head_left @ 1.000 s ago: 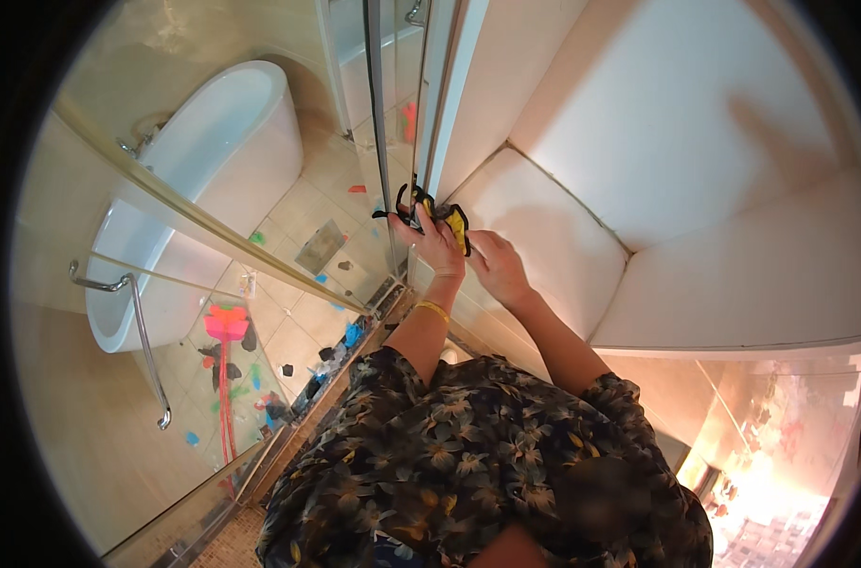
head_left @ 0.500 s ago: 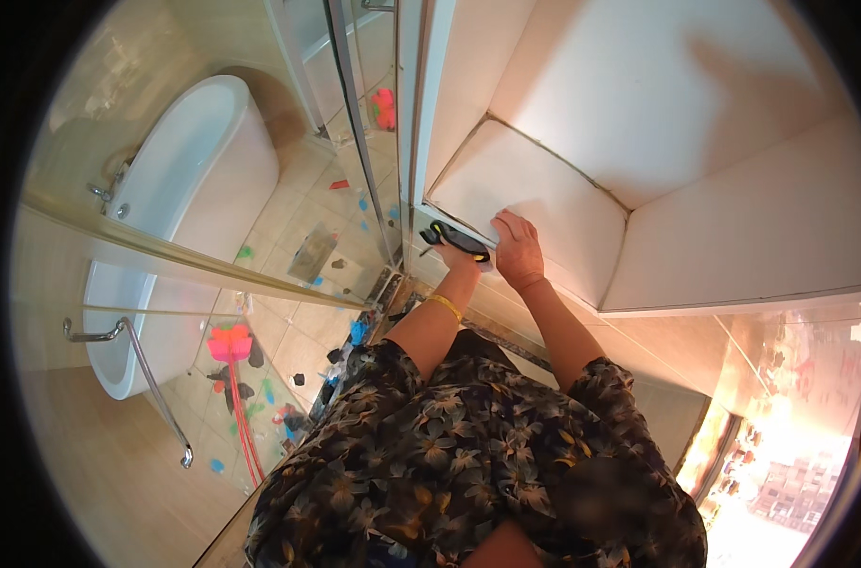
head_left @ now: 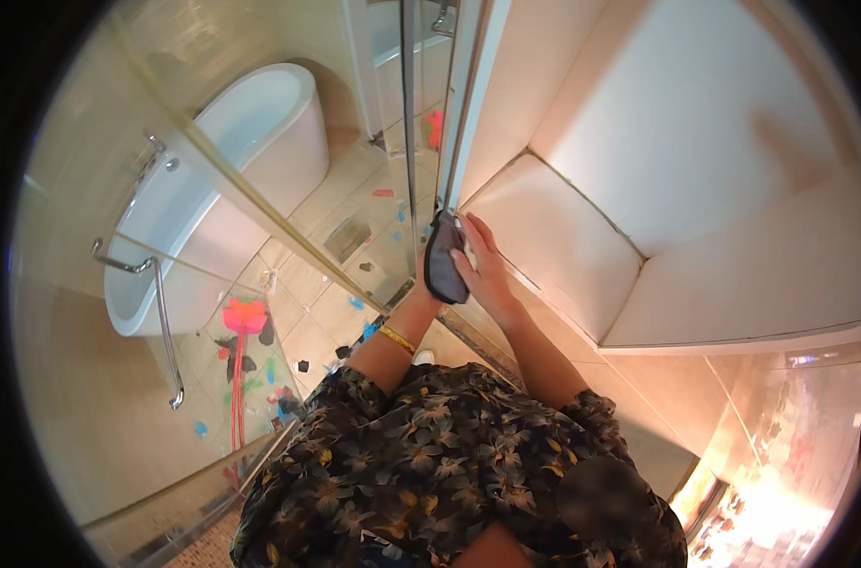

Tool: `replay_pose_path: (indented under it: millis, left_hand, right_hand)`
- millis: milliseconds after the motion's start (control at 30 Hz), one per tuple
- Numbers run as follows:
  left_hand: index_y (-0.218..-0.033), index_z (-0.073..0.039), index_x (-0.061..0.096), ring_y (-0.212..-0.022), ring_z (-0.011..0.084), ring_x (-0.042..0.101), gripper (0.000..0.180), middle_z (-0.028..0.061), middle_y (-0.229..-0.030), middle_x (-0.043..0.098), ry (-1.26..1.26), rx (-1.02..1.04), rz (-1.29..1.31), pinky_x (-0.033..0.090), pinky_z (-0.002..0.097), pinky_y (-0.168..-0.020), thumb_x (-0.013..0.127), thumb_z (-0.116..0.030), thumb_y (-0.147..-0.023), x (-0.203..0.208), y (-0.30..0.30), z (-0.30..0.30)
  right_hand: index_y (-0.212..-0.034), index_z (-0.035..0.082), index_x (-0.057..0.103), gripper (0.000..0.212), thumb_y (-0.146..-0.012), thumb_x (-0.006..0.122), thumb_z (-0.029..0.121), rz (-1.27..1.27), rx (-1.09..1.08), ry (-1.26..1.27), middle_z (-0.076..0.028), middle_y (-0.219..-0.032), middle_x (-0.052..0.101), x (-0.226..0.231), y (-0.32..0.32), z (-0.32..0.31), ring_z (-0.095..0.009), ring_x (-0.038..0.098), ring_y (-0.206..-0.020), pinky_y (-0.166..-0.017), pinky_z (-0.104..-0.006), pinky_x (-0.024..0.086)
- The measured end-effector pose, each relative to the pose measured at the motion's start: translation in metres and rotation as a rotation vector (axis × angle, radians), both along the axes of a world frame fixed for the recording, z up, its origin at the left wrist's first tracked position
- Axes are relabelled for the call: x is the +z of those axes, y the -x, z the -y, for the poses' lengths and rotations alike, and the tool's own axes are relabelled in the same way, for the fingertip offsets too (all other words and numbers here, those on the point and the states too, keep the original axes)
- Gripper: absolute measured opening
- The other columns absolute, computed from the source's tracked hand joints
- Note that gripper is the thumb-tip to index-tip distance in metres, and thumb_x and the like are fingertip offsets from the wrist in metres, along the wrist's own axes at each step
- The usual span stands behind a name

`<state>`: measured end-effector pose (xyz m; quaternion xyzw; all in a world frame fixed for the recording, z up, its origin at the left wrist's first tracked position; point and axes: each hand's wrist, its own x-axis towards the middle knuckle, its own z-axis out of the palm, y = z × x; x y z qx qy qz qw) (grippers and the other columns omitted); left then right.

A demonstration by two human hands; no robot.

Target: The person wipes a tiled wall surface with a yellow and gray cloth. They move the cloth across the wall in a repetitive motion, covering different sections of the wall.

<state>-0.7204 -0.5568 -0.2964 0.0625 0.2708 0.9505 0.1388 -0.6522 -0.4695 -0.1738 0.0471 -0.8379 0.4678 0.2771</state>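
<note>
A flat, oval grey item with a black rim [head_left: 446, 263] stands on edge between my hands, beside the white corner post of a glass partition. My left hand [head_left: 427, 286], below a yellow wristband, holds it from the left; the item hides most of its fingers. My right hand [head_left: 490, 272] touches it from the right, thumb on the grey face, fingers stretched along its upper right edge. Something small and whitish shows between that thumb and the fingers. Both hands are over the near left corner of a white recessed ledge [head_left: 554, 213].
Beyond the glass at left stands a white bathtub [head_left: 288, 142] with a metal tap. A bent chrome handle [head_left: 165, 331] is on the glass. The tiled floor carries colourful stickers and a pink flower shape [head_left: 246, 319]. Bright light glares at lower right.
The oval item has turned so its broad grey face shows, where its dark underside with yellow bits showed before. My right hand has shifted left onto it. The view has swung left.
</note>
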Motion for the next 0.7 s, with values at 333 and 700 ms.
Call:
replay_pose_path:
  millis: [333,700]
  left_hand:
    - [-0.136,0.000,0.051,-0.109,0.0172,0.062,0.038,0.0104,-0.125,0.062,0.313,0.520,-0.099,0.050,0.0295,-0.095,0.051,-0.010,-0.099,0.231,-0.029,0.099]
    - [-0.123,0.000,0.058,-0.103,0.0181,0.067,0.025,0.0131,-0.111,0.070,1.091,0.749,-0.430,0.051,0.0289,-0.090,0.056,-0.003,-0.098,0.204,-0.030,0.146]
  right_hand:
    - [-0.119,0.004,0.062,0.046,-0.076,0.061,-0.011,-0.621,0.118,0.036,-0.017,-0.126,0.059,0.166,0.068,0.077,-0.035,0.058,-0.117,-0.096,-0.0372,0.048]
    - [-0.143,-0.001,0.040,0.063,-0.083,0.057,-0.002,0.064,-0.153,0.199,-0.027,-0.144,0.040,-0.043,0.087,0.125,-0.045,0.038,-0.134,-0.111,-0.0424,0.036]
